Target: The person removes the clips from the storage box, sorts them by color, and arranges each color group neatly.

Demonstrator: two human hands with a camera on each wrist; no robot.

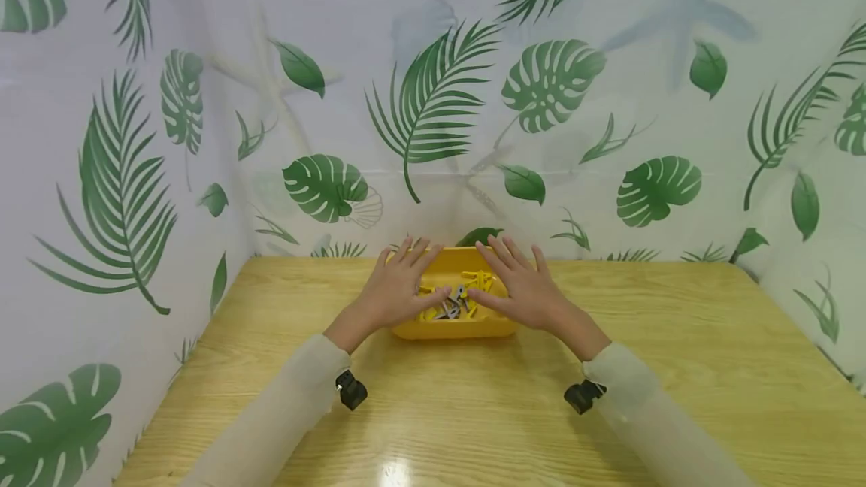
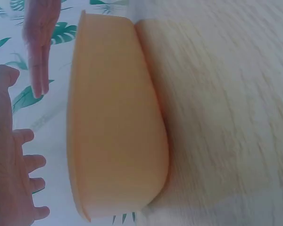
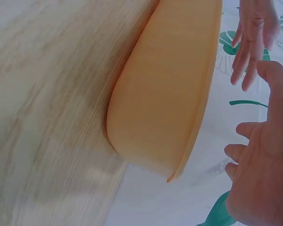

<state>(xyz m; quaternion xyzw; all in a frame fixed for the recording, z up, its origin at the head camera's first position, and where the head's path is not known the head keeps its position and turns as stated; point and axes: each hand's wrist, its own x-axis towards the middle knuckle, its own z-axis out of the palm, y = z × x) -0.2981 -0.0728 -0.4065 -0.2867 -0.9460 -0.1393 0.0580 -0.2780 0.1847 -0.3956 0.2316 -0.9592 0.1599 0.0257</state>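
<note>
My left hand (image 1: 395, 293) hovers flat, fingers spread, over the nine o'clock rim of the shallow yellow plastic tub (image 1: 452, 328); my right hand (image 1: 524, 288) mirrors it at three o'clock, holding nothing. The tub sits at twelve o'clock on the wooden table (image 1: 676, 367), holding small yellow and grey clips (image 1: 456, 303). I judge it light, stiff, slick: grip both end walls

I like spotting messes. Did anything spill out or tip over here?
Nothing stands out. The yellow tub sits flat on the wooden table, its clips inside it, with the left hand and right hand open above it.
</note>
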